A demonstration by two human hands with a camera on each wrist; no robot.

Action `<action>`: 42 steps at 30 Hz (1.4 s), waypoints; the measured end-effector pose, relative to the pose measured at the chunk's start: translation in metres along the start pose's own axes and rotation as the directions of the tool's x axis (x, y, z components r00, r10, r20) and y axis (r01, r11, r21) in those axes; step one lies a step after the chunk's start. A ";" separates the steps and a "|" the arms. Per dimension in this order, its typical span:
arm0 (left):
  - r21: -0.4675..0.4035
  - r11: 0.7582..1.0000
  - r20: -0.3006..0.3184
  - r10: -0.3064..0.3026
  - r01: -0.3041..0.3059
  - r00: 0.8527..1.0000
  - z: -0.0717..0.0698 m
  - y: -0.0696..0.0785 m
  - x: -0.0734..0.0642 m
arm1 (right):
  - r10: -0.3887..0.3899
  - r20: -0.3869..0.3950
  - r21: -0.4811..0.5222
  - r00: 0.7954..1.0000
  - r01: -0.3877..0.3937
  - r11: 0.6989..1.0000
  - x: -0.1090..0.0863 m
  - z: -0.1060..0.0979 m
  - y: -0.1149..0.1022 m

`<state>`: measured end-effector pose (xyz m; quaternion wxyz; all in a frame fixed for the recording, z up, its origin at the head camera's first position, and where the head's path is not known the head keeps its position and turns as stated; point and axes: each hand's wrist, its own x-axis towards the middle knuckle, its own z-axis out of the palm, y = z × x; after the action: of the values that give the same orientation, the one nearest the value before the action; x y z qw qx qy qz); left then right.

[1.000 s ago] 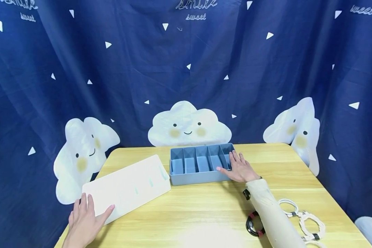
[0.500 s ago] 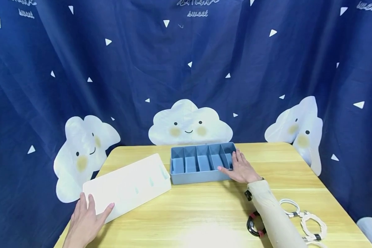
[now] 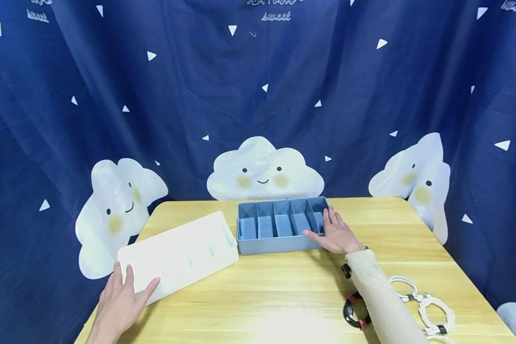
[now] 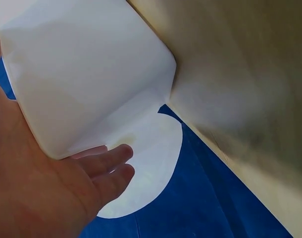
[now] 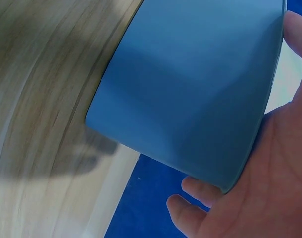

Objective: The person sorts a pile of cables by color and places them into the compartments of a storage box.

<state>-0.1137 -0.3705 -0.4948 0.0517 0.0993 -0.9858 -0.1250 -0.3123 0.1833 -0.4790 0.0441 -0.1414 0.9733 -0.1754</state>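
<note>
A blue divided box [image 3: 266, 246] with several compartments stands at the back middle of the table in the head view. My right hand [image 3: 337, 237] rests at its front right corner, thumb along the front wall and fingers at the right end. The right wrist view shows its smooth end wall [image 5: 190, 94] beside the palm [image 5: 270, 183]. To the left lies an oblong white box [image 3: 176, 258], set at a slant, its inside washed out by glare. My left hand [image 3: 120, 303] spreads round its near left corner; the left wrist view shows the palm [image 4: 47, 188] against its rim [image 4: 32, 129].
On the right of the wooden table [image 3: 266, 291] lie a coiled black cable [image 3: 349, 313] with red ties and several coiled white cables [image 3: 436, 306], partly behind the right sleeve [image 3: 382, 301]. A dark blue curtain [image 3: 180, 95] with clouds hangs behind.
My left hand and the near left end of the white box have shifted slightly away from me. My right fingers have slid a little outward at the blue box's end. The head view tilts slightly.
</note>
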 end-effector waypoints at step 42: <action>-0.004 0.979 -0.016 0.206 -0.206 0.978 0.001 -0.011 0.057 | 0.012 0.014 -0.013 1.000 -0.012 1.000 -0.005 -0.004 0.014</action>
<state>-0.1671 -0.3926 -0.4944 0.0722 -0.0024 -0.9900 -0.1208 -0.3120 0.1988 -0.4805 0.0511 -0.1370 0.9749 -0.1677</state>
